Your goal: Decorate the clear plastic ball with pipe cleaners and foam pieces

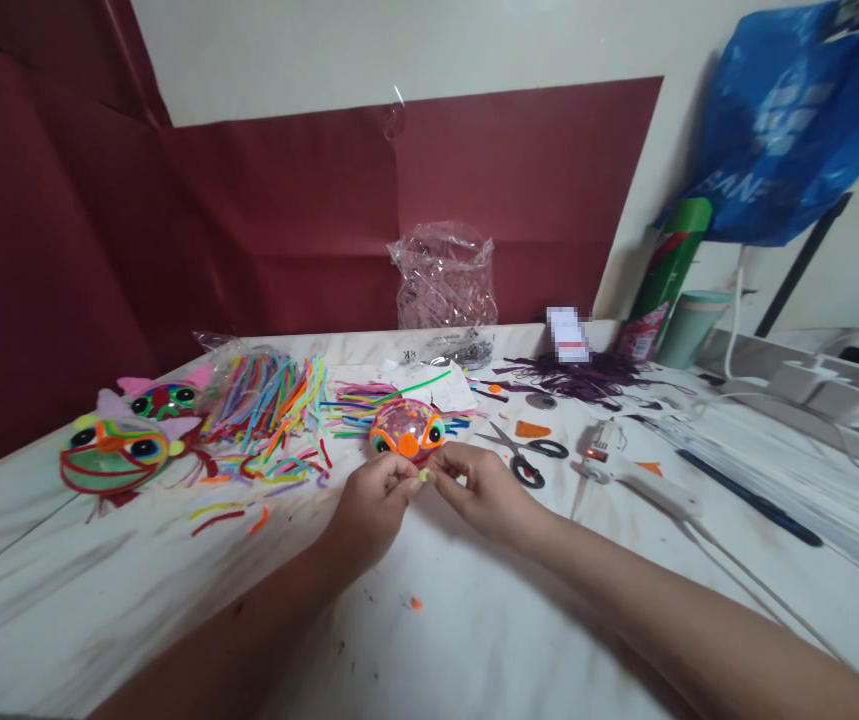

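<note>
Fingertips together, my left hand [373, 500] pinches a small yellow-green piece [424, 476] near the middle of the table. My right hand [487, 492] pinches the same piece from the other side; its material is too small to make out. Just beyond my fingers rests a clear round craft animal head [391, 418] with an orange nose, big eyes and orange trim. Its lower edge is partly hidden by my hands. Black-handled scissors [526, 468] lie spread apart to the right. Farther right is a white hot glue gun [650, 480] with its cord.
Two finished-looking craft heads [110, 465] and a bundle of colourful pipe cleaners [271, 400] occupy the left. Behind are a clear plastic bag [445, 280] and purple strips [594, 378]. A green can [673, 265], a cup [691, 325] and a dark pen-like stick [748, 497] are right.
</note>
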### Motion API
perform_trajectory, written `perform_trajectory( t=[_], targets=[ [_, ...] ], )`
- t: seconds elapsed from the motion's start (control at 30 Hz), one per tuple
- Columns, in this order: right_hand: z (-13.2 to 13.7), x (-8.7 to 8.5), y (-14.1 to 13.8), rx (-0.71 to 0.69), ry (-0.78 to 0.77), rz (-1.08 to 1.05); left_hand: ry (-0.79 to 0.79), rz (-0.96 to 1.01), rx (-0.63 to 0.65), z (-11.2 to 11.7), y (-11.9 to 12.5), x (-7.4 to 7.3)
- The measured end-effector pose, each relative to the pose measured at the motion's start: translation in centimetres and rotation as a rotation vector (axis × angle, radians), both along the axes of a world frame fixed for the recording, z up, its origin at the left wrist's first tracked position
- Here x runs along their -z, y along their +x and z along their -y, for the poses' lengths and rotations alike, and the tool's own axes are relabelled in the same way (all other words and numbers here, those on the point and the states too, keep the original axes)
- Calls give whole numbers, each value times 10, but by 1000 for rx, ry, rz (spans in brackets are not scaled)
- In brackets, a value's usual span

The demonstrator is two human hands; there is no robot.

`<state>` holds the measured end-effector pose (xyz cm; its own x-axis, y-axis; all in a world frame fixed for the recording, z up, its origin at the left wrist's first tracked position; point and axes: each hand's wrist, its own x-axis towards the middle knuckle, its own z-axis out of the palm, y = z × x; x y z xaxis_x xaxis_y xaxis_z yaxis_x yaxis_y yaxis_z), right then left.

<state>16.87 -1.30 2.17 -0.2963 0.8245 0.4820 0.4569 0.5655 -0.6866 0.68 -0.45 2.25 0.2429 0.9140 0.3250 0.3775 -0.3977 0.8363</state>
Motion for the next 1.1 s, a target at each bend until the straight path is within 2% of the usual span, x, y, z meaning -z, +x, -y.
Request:
perform_trajectory(
  t=[0.1,0.2,0.27,0.33,0.4,0.5,0.6,0.7,0.87,1.03,1.1],
  targets=[
    [0,-4,3,-8,46,79,130,-117,25,1,-1,0],
    [-1,-1,-1,-18,-133,-119,176,-113,-8,1,-2,0],
    [-1,3,-7,-60,-304,-344,128,-16,-25,1,-2,0],
    [0,7,-13,-73,-382,-534,61,98,-8,3,0,0],
    [3,11,-19,-38,-368,-629,10,180,16,5,3,1],
    [6,14,-21,-1,-317,-643,-9,197,6,7,5,1],
    [3,16,-18,12,-237,-549,-23,127,-3,3,4,2],
    [-1,15,-11,37,-112,-299,-32,11,-3,-2,1,3],
    [-4,7,-1,-18,134,107,166,-208,1,-7,-3,9],
    [-4,7,4,-132,224,351,313,-353,76,-4,-3,15],
    [-5,8,5,-127,170,335,310,-345,87,-3,-3,13]
  ],
)
